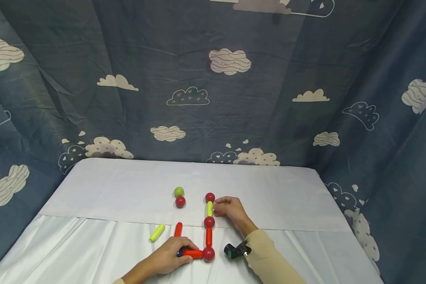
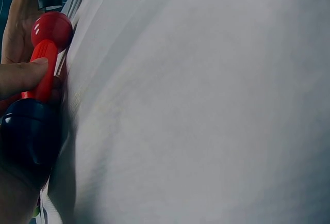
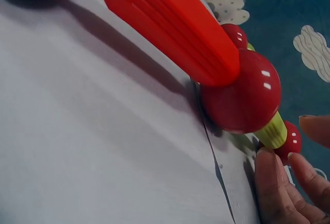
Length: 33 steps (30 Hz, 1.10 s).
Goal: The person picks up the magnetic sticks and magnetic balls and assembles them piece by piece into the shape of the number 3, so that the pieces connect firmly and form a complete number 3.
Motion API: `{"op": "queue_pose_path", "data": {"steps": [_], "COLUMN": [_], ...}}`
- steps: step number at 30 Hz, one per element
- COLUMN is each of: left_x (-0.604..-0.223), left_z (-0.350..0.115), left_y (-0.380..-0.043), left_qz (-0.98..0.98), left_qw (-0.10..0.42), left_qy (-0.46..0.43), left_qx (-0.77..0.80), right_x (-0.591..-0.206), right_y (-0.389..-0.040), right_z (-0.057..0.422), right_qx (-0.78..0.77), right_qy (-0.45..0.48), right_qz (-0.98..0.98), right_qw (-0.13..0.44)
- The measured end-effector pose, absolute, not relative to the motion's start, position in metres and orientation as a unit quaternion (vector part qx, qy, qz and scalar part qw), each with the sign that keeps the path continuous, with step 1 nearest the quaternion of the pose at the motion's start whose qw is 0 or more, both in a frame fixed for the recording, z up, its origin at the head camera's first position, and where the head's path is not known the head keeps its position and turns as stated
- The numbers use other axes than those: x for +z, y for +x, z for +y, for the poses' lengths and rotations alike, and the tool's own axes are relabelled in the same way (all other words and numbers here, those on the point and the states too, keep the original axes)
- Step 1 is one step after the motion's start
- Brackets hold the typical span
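Note:
A chain of red balls and rods lies on the white cloth. Its near red ball [image 1: 208, 254] joins an upright red rod [image 1: 208, 237], a middle red ball [image 3: 241, 92], a yellow-green rod [image 1: 209, 209] and a far red ball [image 1: 210, 197]. My left hand [image 1: 170, 254] grips the sideways red rod [image 2: 43, 69], thumb on its face. A dark blue ball [image 2: 32, 133] sits at that rod's other end, under the palm. Beside the yellow-green rod is my right hand [image 1: 230, 209], fingertips right at it and thumb held apart.
A green ball [image 1: 179, 191] and a loose red ball [image 1: 180, 202] lie together at the back left. Left of the chain are a loose yellow-green rod [image 1: 157, 233] and another red rod [image 1: 178, 229], partly behind my left hand. A dark cloud-patterned curtain [image 1: 145, 118] surrounds the table.

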State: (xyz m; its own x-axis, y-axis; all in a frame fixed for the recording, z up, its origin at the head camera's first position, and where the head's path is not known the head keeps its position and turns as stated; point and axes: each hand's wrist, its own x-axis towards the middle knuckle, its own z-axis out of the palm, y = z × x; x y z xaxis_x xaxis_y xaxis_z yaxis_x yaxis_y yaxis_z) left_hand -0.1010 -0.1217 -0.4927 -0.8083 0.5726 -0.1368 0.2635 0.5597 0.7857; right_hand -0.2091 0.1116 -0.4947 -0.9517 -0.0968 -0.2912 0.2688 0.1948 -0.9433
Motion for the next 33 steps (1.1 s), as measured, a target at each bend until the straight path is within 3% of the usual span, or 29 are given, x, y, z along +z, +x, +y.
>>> {"op": "queue_pose_path", "data": {"steps": [33], "left_x": [-0.493], "left_z": [-0.122], "left_y": [-0.102], "left_qz": [0.861], "left_qw": [0.195], "left_qy": [0.245], "left_qx": [0.401], "right_x": [-0.497], "right_y": [-0.213], "right_z": [0.101], "right_qx": [-0.62], "right_qy": [0.104], "right_qz": [0.761], "right_qw": [0.16]}}
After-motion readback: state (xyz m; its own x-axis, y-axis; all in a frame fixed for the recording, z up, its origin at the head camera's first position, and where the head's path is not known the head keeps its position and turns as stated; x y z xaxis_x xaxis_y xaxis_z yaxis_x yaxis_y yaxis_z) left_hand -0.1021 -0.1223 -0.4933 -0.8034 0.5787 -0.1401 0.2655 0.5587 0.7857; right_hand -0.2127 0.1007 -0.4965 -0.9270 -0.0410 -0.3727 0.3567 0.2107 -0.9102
